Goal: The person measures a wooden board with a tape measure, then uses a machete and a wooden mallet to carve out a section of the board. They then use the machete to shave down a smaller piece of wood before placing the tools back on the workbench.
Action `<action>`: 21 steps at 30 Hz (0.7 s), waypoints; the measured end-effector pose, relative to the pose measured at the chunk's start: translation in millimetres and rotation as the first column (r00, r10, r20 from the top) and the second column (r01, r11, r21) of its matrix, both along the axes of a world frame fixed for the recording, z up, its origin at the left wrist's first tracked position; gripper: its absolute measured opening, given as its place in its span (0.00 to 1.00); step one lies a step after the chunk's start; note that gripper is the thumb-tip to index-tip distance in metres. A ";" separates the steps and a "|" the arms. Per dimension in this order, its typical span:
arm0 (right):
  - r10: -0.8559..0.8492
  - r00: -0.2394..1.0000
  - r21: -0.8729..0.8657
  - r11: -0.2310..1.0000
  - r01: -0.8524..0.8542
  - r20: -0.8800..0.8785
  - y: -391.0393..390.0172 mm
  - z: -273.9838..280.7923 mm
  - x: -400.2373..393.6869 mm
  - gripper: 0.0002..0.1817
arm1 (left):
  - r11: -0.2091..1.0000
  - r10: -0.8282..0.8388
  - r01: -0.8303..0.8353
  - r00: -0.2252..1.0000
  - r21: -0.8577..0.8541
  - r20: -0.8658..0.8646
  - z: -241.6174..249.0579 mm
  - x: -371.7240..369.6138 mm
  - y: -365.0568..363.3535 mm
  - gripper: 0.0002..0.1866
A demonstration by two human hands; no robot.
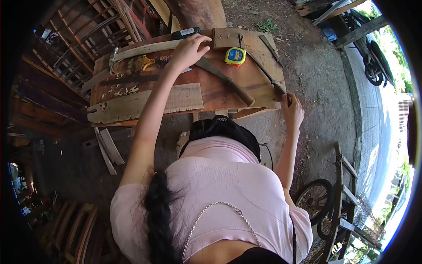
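My left hand (189, 49) reaches across the wooden workbench (211, 94) and rests with spread fingers on a long pale wooden slat (145, 49). Just right of it lie a yellow tape measure (235, 56) and a machete with a wooden handle (231, 83). My right hand (292, 110) is at the bench's near right corner, its fingers curled around the dark handle end of a handsaw (268, 72) that lies diagonally on the bench. A hammer (113, 59) lies at the bench's left end.
A rough plank (145, 104) and wood chips lie on the bench's near side. A black bag (224, 127) hangs at my waist. Wooden chair frames (79, 31) stand at the left, and loose boards (107, 149) lie below. A wheeled cart (327, 207) is at the right, with a motorcycle (373, 66) beyond.
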State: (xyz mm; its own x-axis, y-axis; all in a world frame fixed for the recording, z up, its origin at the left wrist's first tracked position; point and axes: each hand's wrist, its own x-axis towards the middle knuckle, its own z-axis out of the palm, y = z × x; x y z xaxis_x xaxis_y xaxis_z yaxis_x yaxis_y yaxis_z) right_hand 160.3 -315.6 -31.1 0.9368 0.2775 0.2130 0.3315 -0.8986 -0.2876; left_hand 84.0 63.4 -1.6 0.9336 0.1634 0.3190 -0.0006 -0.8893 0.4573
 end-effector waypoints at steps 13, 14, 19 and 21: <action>0.034 0.997 0.057 0.998 -0.030 -0.069 1.8 0.9 2.9 0.19 | 0.968 0.241 -0.238 0.970 0.080 -0.039 -52.1 55.8 -91.0 0.31; 0.038 0.997 0.064 0.997 -0.034 -0.060 1.6 0.7 2.9 0.19 | 0.967 0.247 -0.243 0.968 0.079 -0.041 -47.9 54.5 -92.0 0.31; 0.077 0.997 0.078 0.994 -0.078 0.015 -0.7 -8.7 4.2 0.16 | 0.991 0.129 -0.124 0.984 -0.048 0.122 -29.5 38.3 -96.3 0.29; 0.094 0.993 0.103 0.990 -0.101 0.064 -0.2 -11.9 1.5 0.15 | 0.993 0.105 -0.086 0.959 -0.081 0.265 -18.4 25.6 -90.4 0.29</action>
